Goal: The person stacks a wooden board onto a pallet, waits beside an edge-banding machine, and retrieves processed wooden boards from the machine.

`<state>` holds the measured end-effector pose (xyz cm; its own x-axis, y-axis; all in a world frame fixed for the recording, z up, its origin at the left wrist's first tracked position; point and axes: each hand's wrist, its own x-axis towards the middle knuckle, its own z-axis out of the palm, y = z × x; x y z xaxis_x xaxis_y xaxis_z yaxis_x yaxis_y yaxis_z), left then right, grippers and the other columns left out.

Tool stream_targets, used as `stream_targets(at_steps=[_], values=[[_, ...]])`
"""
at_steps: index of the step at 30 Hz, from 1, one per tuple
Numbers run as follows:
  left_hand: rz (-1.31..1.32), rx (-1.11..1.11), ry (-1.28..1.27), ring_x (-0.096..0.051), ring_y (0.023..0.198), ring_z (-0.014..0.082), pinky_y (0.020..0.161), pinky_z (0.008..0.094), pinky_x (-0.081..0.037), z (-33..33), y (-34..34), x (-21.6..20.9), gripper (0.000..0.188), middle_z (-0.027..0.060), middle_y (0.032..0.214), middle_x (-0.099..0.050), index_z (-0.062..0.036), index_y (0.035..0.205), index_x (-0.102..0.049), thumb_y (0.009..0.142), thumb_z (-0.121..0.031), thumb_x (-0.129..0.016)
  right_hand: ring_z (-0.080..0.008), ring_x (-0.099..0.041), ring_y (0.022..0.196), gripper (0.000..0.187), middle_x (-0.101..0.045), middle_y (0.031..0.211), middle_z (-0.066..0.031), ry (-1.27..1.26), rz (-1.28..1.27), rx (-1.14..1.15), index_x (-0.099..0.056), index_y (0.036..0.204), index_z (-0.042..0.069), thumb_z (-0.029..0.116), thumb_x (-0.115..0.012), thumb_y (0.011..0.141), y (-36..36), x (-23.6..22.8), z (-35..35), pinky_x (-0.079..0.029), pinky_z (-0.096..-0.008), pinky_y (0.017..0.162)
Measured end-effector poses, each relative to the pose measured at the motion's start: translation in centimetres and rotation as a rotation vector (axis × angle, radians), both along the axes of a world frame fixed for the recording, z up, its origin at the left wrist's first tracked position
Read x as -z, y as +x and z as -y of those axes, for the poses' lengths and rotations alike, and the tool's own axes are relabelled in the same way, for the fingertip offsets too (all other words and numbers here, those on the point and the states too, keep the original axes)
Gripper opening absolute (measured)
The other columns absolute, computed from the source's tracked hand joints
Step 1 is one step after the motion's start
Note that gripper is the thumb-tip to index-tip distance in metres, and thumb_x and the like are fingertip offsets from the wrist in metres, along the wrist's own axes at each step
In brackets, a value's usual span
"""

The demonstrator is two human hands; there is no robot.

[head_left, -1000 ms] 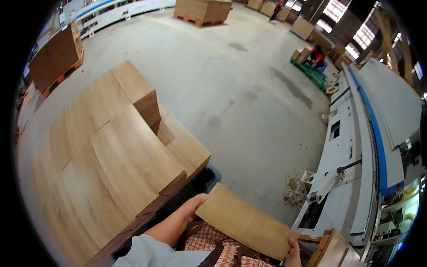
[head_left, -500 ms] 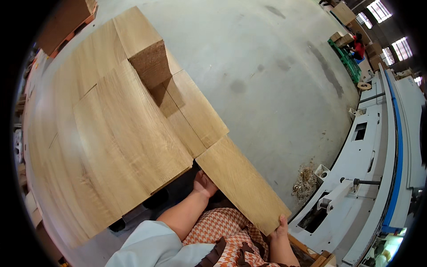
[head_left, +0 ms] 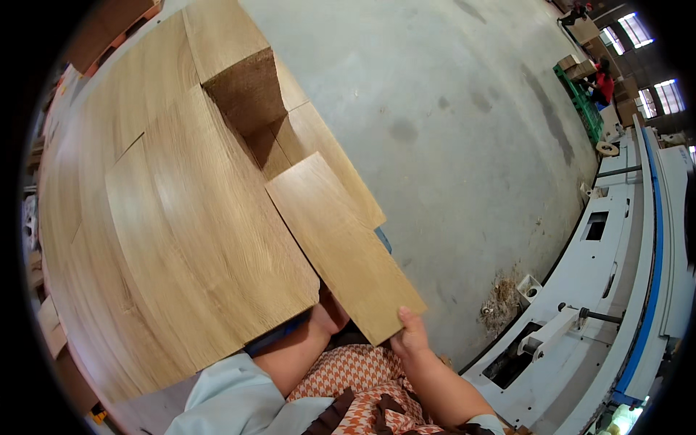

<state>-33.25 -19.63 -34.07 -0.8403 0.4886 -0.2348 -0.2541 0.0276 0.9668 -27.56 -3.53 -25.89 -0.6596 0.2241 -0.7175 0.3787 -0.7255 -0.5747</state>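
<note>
A rectangular wood-grain board [head_left: 341,243] slants along the right side of a large stack of wood-grain boards [head_left: 210,225]. My right hand [head_left: 411,335] grips its near end, thumb on the upper face. The board's far end lies over a lower level of boards [head_left: 341,159] in the stack. My left hand [head_left: 331,312] is at the board's near left edge, close to the stack's front corner. Its fingers are hidden beneath the board, so their grip does not show.
A taller pile of boards [head_left: 250,90] rises at the stack's far end. To the right runs a long white machine frame [head_left: 565,319] with a blue strip [head_left: 645,290]. Debris [head_left: 500,301] lies on the grey floor beside it. Far right, a person in red [head_left: 602,83] is near a green pallet [head_left: 580,101].
The board has moved forward and left, from beyond the stack's near edge to over its lower level. My right hand has moved with it. The left hand's fingers have gone out of sight.
</note>
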Motion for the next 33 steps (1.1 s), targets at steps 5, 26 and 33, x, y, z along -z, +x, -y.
stream_targets(at_steps=[5,26,33], values=[[0.983,-0.415,1.01,-0.037,0.124,0.027,0.103,0.0449,-0.028,1.6,1.1,-1.1,0.054,0.0088,0.138,-0.037,-0.0103,0.134,-0.034,0.091,-0.042,-0.03,-0.024,-0.045,0.115,0.056,-0.048,0.123,-0.0096,-0.039,-0.078,-0.086,-0.038,0.127,0.005,0.022,-0.063,0.08,-5.7,2.1,3.2,-0.036,-0.0421,0.097],[1.027,-0.744,0.833,-0.053,0.092,0.0203,0.081,0.0374,-0.042,-3.5,-4.2,-0.7,0.018,0.005,0.094,-0.058,-0.0078,0.099,-0.056,0.083,-0.014,-0.049,-0.0158,-0.054,0.082,0.035,-0.058,0.095,-0.0077,0.095,0.192,-0.771,-0.056,0.106,0.004,0.028,-0.064,0.082,-15.2,2.8,3.6,-0.045,-0.0302,0.064],[0.716,-0.186,0.372,-0.044,0.119,0.0194,0.096,0.0313,-0.033,1.7,-0.5,-8.3,0.041,0.0042,0.125,-0.052,-0.0096,0.127,-0.046,0.087,-0.017,-0.051,-0.0267,-0.043,0.117,0.076,-0.047,0.125,-0.0179,0.529,0.107,-0.579,-0.033,0.131,-0.003,0.036,-0.067,0.076,-19.1,-1.1,-1.5,-0.035,-0.0377,0.095]])
